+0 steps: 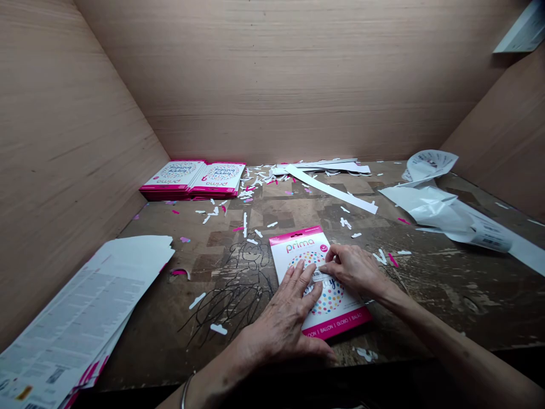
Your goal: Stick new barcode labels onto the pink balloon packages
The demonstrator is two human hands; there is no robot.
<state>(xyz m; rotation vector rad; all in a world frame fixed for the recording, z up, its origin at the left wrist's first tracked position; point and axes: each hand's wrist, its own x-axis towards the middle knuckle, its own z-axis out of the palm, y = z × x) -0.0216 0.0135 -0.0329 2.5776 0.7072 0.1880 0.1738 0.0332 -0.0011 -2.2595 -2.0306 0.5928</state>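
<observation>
A white and pink balloon packet (336,298) printed with "prima" and coloured dots lies at a slant near the table's front edge. My left hand (289,307) rests on its left side, fingers stretched out and spread. A small barcode sticker (317,275) shows on the packet between my two hands. My right hand (351,267) is closed in a pinch at the right end of this sticker, its fingers touching the packet's face. The sticker covers part of the printed lettering.
Stacked packets (217,176) stand at the back left. Printed cards (97,307) lie fanned at the left. White paper strips (332,190) and scattered hanger-hole cutouts (218,329) cover parts of the table. A curled label backing strip (443,210) lies right. Wooden panels (272,79) enclose the table.
</observation>
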